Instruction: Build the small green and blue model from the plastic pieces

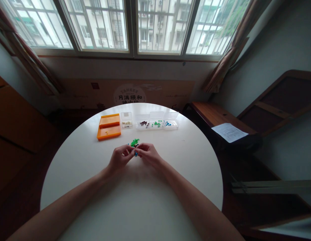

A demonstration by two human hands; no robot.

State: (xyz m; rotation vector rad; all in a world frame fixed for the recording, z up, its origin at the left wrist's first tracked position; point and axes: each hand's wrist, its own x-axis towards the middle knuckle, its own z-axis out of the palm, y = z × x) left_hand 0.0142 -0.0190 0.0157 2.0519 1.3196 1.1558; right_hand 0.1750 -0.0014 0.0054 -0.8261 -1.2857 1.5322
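Over the middle of the white round table [135, 207], my left hand [119, 156] and my right hand [149, 153] meet with fingertips pinched together. Between them is a small model of building bricks [134, 143], green at the top with dark and blue parts lower down. Both hands grip it, and the fingers cover much of its lower part. Beyond the hands lie an open orange case [109, 133], a small clear box with cream pieces [126, 124], and clear compartment boxes holding dark brown pieces [144, 124], green pieces [157, 124] and blue pieces [168, 123].
A printed sheet [229, 132] lies on a wooden bench [213, 113] to the right of the table. Behind the table, a printed cardboard panel [170, 92] leans under the window. An orange-brown cabinet [17, 134] stands at the left.
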